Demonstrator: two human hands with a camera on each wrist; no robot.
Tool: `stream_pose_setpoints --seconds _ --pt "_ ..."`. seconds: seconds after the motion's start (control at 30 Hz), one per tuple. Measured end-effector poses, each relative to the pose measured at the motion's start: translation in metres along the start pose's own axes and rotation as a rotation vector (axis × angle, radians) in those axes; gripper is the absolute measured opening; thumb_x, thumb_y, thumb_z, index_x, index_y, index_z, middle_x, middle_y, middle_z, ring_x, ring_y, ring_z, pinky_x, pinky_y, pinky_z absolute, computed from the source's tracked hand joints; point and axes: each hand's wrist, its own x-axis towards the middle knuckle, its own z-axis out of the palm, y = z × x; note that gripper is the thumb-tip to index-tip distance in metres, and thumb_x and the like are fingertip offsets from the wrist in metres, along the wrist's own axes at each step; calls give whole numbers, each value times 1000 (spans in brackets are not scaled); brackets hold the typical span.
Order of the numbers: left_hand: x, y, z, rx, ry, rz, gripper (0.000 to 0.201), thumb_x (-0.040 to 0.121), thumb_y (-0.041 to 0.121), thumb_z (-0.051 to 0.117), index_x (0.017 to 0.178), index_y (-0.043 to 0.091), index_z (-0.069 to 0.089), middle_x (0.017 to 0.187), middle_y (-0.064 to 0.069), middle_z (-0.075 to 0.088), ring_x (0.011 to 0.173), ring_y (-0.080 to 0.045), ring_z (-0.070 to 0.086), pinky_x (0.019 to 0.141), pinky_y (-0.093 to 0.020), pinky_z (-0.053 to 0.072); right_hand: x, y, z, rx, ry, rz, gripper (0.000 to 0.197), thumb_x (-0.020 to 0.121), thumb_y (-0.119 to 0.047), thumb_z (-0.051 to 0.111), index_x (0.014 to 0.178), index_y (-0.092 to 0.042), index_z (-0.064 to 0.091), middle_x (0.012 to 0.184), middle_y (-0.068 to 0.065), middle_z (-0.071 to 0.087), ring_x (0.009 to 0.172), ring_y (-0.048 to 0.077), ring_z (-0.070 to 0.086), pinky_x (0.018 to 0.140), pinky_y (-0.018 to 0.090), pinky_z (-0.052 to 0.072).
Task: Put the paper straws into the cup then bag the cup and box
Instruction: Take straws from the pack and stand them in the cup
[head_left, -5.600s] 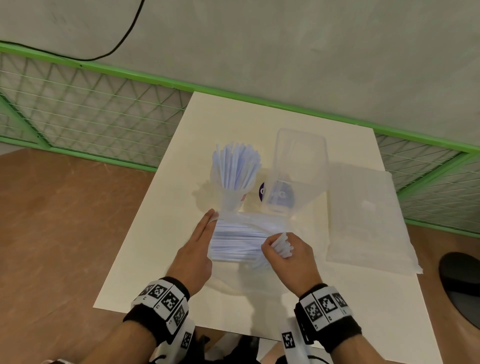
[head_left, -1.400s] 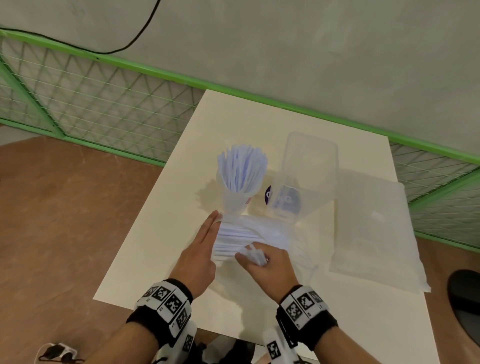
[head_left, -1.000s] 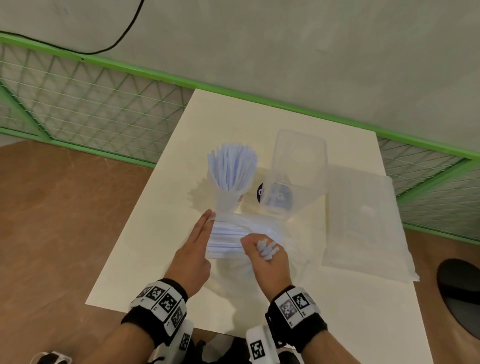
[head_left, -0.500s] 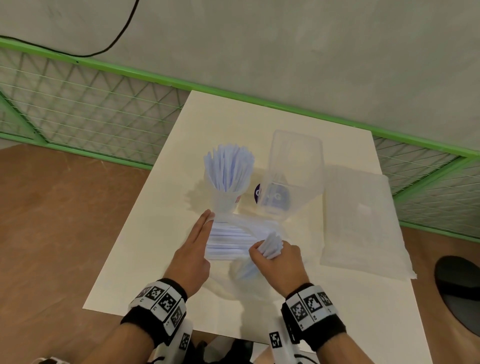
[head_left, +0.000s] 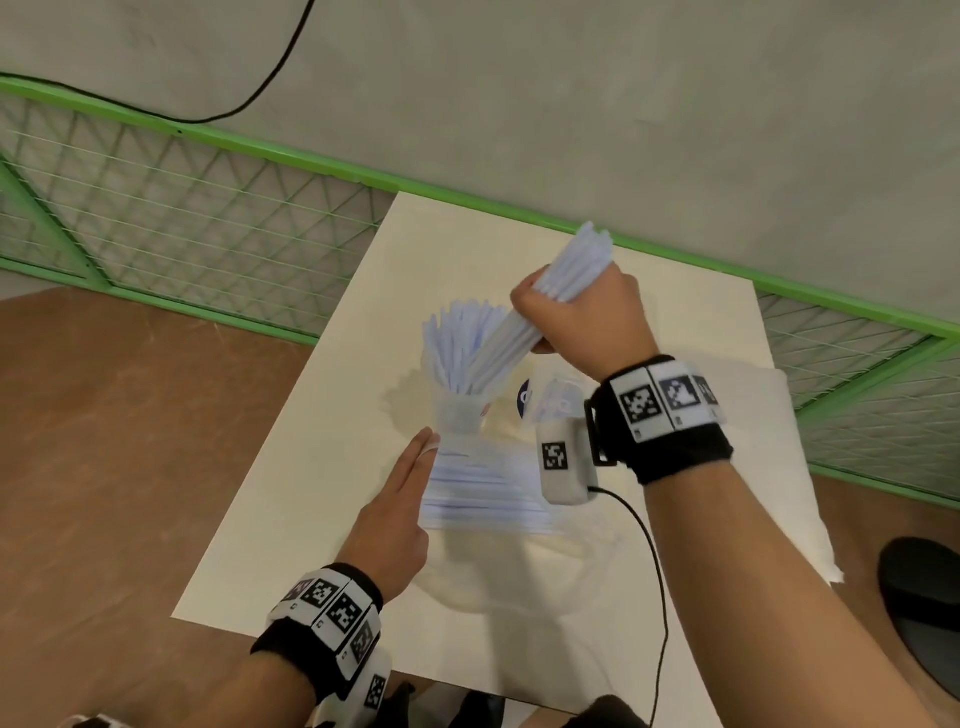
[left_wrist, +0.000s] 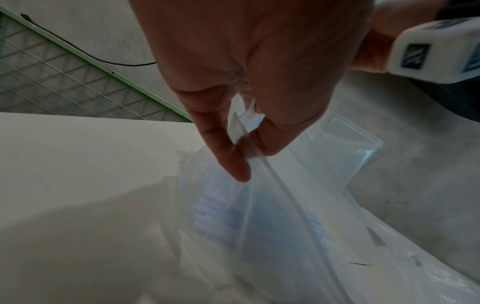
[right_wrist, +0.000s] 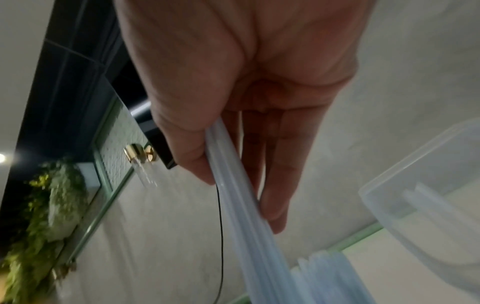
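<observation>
Straws (head_left: 524, 332), a pale bundle, gripped in my right hand (head_left: 582, 317); fingers (right_wrist: 275, 164) and thumb curled round the bundle's upper part, tops sticking out past my knuckles. Bundle tilted, lower ends down among the straws already standing in the cup (head_left: 460, 410), just below and left of my fingertips. Cup clear, upright on the white table (head_left: 291, 499), packed and fanned at the top.

Left hand (head_left: 395, 514) low on the table, nearer me than the cup. From the head view its fingers look straight, lying along the left edge of the clear straw bag (head_left: 483, 493). From the left wrist view, thumb and forefinger (left_wrist: 228, 156) pinch the bag's plastic edge. More straws lying flat inside that bag, just right of my left fingers.

Clear plastic box (right_wrist: 428, 205) just right of my right fingers, mostly hidden behind my wrist from the head view. Flat clear bag (head_left: 769, 467) further right on the table, beyond my right forearm. Green mesh fence (head_left: 182, 218) behind the table; black cable on the wall.
</observation>
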Motion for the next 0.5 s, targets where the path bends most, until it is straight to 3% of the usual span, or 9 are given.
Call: stream_pose_setpoints --seconds 0.1,0.2,0.3,0.4,0.5 --pt "0 2 -1 6 -6 -5 98 78 -13 45 155 36 11 154 40 -10 120 -9 54 76 -22 51 19 7 19 -93 -31 -14 32 75 -30 61 74 1 67 71 13 71 69 26 70 66 46 59" --pt "-1 3 -2 17 -10 -11 98 78 -14 44 155 36 10 153 41 -11 116 -8 56 73 -20 50 26 18 37 -155 -37 -3 35 74 -40 60 76 -7 71 74 9 71 70 23 68 67 41 58" --pt "-1 3 -1 26 -16 -16 99 78 -14 44 156 36 8 153 40 -12 115 -6 55 71 -18 49 24 32 52 -175 -65 -46 30 77 -37 73 95 -12 73 93 6 73 86 21 67 80 39 56" --pt "-1 3 -1 19 -17 -21 99 78 -15 44 156 35 9 154 39 -12 117 -7 55 72 -15 47 19 44 55 -183 -71 -74 69 66 -47 84 125 -20 60 130 2 58 119 21 53 104 39 42" --pt "-2 2 -2 15 -12 -20 99 77 -15 44 156 35 11 155 39 -10 115 -11 57 75 -23 52 14 50 48 -88 17 -102 93 62 -49 88 140 -22 44 143 0 43 132 19 40 110 36 34"
